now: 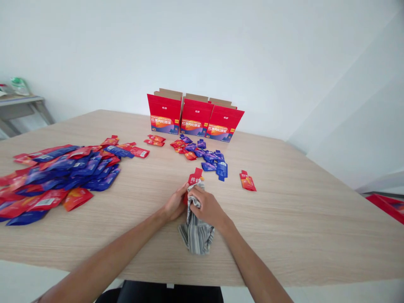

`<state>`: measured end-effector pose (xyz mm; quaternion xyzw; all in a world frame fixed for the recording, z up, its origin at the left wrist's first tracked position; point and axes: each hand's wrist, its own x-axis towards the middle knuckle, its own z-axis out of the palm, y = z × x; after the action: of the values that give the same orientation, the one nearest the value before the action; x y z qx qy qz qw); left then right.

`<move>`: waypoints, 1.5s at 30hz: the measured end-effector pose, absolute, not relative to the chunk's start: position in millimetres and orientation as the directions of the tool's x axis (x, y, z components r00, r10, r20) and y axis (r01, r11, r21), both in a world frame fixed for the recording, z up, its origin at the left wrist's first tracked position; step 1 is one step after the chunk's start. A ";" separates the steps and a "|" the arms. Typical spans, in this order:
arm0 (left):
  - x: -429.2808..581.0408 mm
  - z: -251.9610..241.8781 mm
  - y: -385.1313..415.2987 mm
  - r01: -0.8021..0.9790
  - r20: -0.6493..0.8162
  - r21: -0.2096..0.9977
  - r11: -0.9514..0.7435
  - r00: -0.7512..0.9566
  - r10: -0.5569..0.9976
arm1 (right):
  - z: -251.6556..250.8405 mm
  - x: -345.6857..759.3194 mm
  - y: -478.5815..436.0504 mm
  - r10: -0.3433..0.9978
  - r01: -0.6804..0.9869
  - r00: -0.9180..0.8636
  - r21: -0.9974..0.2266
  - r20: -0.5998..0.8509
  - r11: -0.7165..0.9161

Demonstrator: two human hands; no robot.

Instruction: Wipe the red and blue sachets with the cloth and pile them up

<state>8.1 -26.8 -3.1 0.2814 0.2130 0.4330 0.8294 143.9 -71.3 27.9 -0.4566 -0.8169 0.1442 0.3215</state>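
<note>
Near the middle of the table, my left hand [175, 203] is closed on the side of a red pouch [195, 177], whose narrow top points away from me. My right hand [208, 206] grips a bunched grey striped cloth [198, 239] and presses it against the pouch. Cloth and fingers cover the pouch's lower part. A loose end of the cloth hangs down toward the front edge. Beyond my hands lies a loose group of red and blue pouches [208, 156]. One single red pouch [248, 182] rests to the right.
Three open red cartons [164, 113] stand side by side at the back, near the white wall. A large heap of red and blue pouches [78, 166] spreads over the left of the wooden table [303, 219]. A red box [386, 206] shows at the right edge.
</note>
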 end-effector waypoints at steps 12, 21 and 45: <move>10.0 -2.9 -36.3 -0.468 -0.051 0.729 0.500 0.691 0.721 | 33.2 154.2 -65.5 0.820 0.669 -0.049 -0.591 0.570 0.450; 5.6 -3.8 -21.8 -0.626 -0.082 0.691 0.362 0.430 0.899 | 25.1 142.2 -71.6 0.818 0.604 -0.456 -0.553 0.351 0.574; 4.5 -5.4 -23.9 -0.569 -0.009 0.735 0.370 0.537 0.844 | 26.9 147.4 -69.1 0.829 0.638 -0.301 -0.546 0.471 0.542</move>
<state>4.5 -23.9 -5.4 0.3497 0.1965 0.4391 0.8039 147.4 -69.1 26.9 -0.4609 -0.7961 0.1288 0.3704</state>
